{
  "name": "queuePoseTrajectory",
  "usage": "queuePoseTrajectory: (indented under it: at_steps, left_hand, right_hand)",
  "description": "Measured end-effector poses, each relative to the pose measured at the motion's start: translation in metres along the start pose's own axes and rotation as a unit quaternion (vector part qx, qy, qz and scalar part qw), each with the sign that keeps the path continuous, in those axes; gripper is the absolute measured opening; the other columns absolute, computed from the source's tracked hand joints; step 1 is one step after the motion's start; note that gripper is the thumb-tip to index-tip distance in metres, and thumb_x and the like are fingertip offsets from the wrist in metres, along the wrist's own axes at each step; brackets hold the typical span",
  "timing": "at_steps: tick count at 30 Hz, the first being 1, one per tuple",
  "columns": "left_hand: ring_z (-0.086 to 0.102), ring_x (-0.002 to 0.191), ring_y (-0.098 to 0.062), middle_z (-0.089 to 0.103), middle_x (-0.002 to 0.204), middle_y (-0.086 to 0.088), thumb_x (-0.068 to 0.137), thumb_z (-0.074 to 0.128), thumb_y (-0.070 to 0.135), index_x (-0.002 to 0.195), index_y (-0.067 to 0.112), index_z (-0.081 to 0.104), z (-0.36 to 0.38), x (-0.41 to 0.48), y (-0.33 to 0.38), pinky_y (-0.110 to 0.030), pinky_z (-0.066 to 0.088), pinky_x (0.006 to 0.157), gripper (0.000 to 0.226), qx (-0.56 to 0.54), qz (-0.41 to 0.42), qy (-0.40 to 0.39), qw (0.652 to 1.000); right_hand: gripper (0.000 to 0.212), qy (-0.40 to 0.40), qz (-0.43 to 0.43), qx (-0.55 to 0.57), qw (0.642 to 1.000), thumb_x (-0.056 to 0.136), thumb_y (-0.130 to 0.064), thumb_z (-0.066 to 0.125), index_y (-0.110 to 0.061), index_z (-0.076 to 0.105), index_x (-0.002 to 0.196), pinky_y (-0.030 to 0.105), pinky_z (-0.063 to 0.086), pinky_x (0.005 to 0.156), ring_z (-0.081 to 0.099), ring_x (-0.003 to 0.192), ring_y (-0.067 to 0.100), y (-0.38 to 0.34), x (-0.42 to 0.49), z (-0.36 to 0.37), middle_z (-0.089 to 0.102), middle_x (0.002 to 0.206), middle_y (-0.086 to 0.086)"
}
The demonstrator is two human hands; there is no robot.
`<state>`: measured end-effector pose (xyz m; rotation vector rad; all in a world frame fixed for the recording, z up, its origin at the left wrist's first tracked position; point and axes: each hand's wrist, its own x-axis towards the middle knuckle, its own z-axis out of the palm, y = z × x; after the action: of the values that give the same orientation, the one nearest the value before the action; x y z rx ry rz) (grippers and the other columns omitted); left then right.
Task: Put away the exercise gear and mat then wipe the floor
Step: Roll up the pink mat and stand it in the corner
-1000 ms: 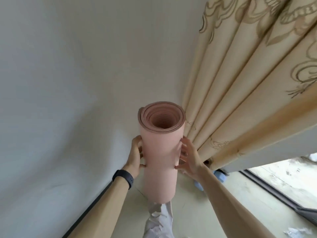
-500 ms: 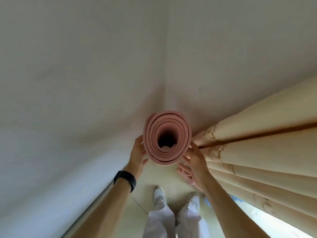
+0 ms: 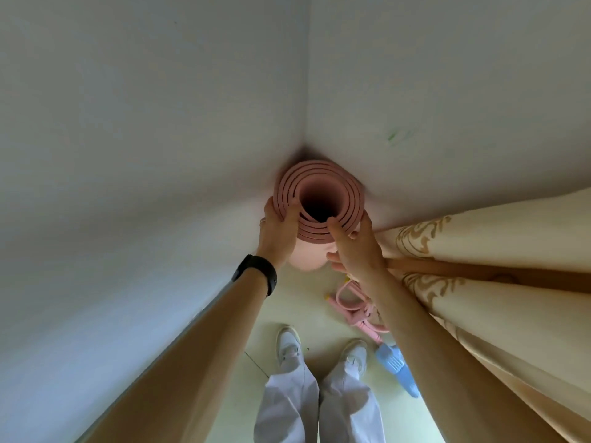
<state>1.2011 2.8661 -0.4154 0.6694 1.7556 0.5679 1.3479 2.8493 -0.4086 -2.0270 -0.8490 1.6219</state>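
A pink rolled exercise mat (image 3: 319,183) stands upright in the corner where two white walls meet, and I look down into its open top end. My left hand (image 3: 277,228) grips the roll's left side, thumb hooked over the top edge of the layers. My right hand (image 3: 355,247) holds the right side, thumb over the top rim and fingers curled round the outside. A pink jump rope (image 3: 350,306) lies on the floor below my right forearm. A blue exercise piece (image 3: 396,370) lies beside my right foot.
A cream curtain (image 3: 499,302) with gold patterns hangs close on the right, touching my right arm. White walls (image 3: 144,155) close in on the left and ahead. My feet in white shoes (image 3: 289,345) stand on the pale floor (image 3: 256,343) just behind the mat.
The view has tilted down over the mat, which now stands deeper in the corner. Both hands slid up from its sides to the top rim, thumbs over the edge.
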Motion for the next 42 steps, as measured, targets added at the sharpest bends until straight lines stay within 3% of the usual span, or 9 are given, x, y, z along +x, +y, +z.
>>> queuePoseTrajectory:
  at_steps: [3,8,13,17,24,30,33,38,42]
  left_hand:
    - [0.054,0.120,-0.034,0.034,0.149,-0.013,0.086,0.059,0.060,0.151,0.038,0.013,0.007,-0.011,0.009,-0.054,0.048,0.101,0.083,0.023,0.038,0.065,0.997]
    - [0.026,0.147,-0.034,-0.004,0.167,-0.002,0.101,0.036,0.053,0.158,0.037,-0.001,-0.001,-0.011,-0.015,-0.066,0.023,0.114,0.069,0.323,0.174,0.076,0.927]
    - [0.023,0.148,-0.035,0.001,0.167,-0.011,0.102,0.031,0.053,0.159,0.029,-0.002,-0.007,-0.007,-0.012,-0.060,0.019,0.118,0.070,0.400,0.168,0.064,0.899]
    - [0.017,0.150,-0.030,0.006,0.167,-0.008,0.103,0.033,0.049,0.159,0.028,0.009,-0.018,-0.019,-0.002,-0.056,0.019,0.120,0.064,0.432,0.258,0.087,0.860]
    - [0.004,0.154,-0.022,-0.002,0.168,0.003,0.104,0.033,0.039,0.159,0.031,0.003,-0.029,-0.042,-0.004,-0.053,0.009,0.123,0.063,0.494,0.242,-0.015,0.835]
    - [0.024,0.149,-0.027,0.014,0.167,-0.001,0.101,0.041,0.032,0.159,0.028,0.013,-0.036,-0.059,0.003,-0.054,0.023,0.120,0.065,0.493,0.227,-0.027,0.839]
    - [0.045,0.135,-0.033,0.017,0.165,0.003,0.099,0.042,0.031,0.156,0.032,0.017,-0.041,-0.069,0.005,-0.054,0.041,0.108,0.063,0.485,0.182,-0.073,0.852]
    - [0.015,0.151,-0.027,0.013,0.166,0.001,0.100,0.045,0.025,0.159,0.026,0.013,-0.048,-0.084,0.008,-0.055,0.017,0.120,0.067,0.516,0.185,-0.062,0.834]
    - [0.016,0.152,-0.026,0.018,0.165,-0.002,0.099,0.048,0.024,0.158,0.025,0.017,-0.051,-0.088,-0.003,-0.054,0.019,0.121,0.067,0.514,0.199,-0.058,0.832]
  right_hand:
    - [0.099,0.024,-0.013,-0.053,0.998,0.072,-0.069,0.056,-0.039,0.007,0.152,0.053,0.056,0.090,0.066,0.109,0.035,-0.011,0.007,0.008,0.055,0.139,0.007]
    - [0.081,0.022,-0.109,-0.171,0.979,0.102,-0.043,0.045,-0.026,-0.011,0.157,0.040,0.052,0.096,0.061,0.116,0.033,-0.002,-0.005,0.023,0.053,0.143,0.011]
    - [0.088,-0.008,-0.110,-0.205,0.972,0.098,-0.052,0.047,-0.030,-0.016,0.155,0.048,0.043,0.108,0.044,0.138,0.031,-0.015,0.001,0.013,0.032,0.159,0.007]
    - [0.085,0.056,-0.188,-0.252,0.948,0.098,-0.049,0.050,-0.026,-0.006,0.158,0.042,0.035,0.112,0.024,0.149,0.024,-0.017,-0.021,-0.007,0.010,0.167,0.002]
    - [0.079,0.014,-0.197,-0.365,0.910,0.103,-0.036,0.045,-0.013,-0.007,0.158,0.036,0.025,0.118,0.015,0.151,0.031,0.004,-0.041,-0.021,-0.013,0.166,0.009]
    - [0.068,-0.002,-0.218,-0.395,0.893,0.098,-0.013,0.050,-0.007,0.015,0.157,0.023,0.017,0.115,0.026,0.148,0.027,-0.010,-0.059,-0.030,0.017,0.164,0.013]
    - [0.065,-0.044,-0.257,-0.420,0.869,0.094,-0.012,0.048,-0.016,0.022,0.154,0.034,0.023,0.122,0.029,0.146,0.023,-0.014,-0.069,-0.030,0.027,0.160,0.006]
    - [0.077,-0.086,-0.253,-0.497,0.825,0.090,-0.017,0.054,-0.014,0.015,0.156,0.044,0.035,0.116,0.027,0.147,0.028,-0.013,-0.076,-0.026,0.021,0.162,0.008]
    - [0.067,-0.082,-0.234,-0.518,0.819,0.098,-0.017,0.047,-0.012,0.017,0.157,0.042,0.030,0.120,0.020,0.151,0.025,-0.011,-0.081,-0.026,0.019,0.164,0.007]
